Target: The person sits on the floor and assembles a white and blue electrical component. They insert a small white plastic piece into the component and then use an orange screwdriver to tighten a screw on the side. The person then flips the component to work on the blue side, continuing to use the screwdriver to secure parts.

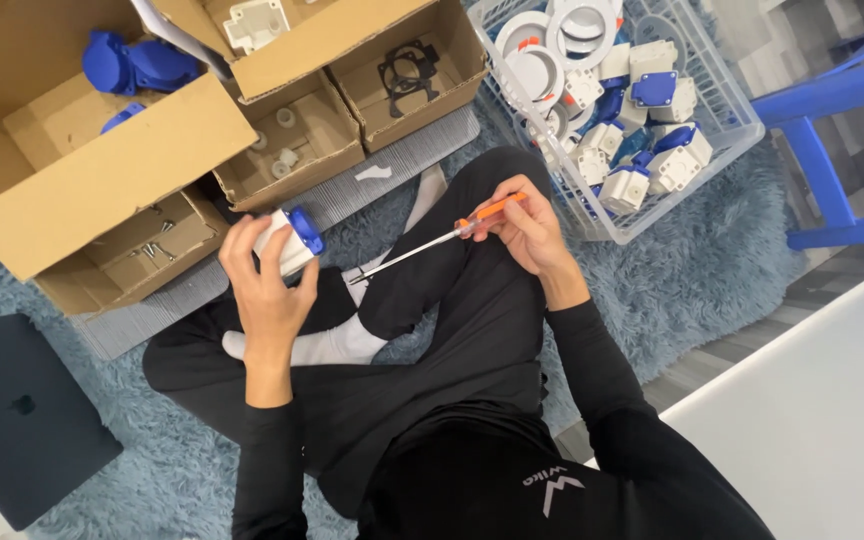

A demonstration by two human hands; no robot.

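I sit cross-legged on a shaggy blue rug. My left hand [267,285] grips a white socket housing with a blue hinged cap [292,238], held up over my left knee. My right hand [527,230] holds a screwdriver by its orange handle [492,212]; its long metal shaft [407,253] points down-left toward the socket, its tip a short way from it. Both arms wear black sleeves.
Open cardboard boxes [102,170] at the upper left hold blue caps, white parts, black gaskets and screws. A clear plastic basket [642,215] at the upper right is full of white-and-blue sockets. A dark laptop [22,420] lies at left, a blue stool [822,150] at right.
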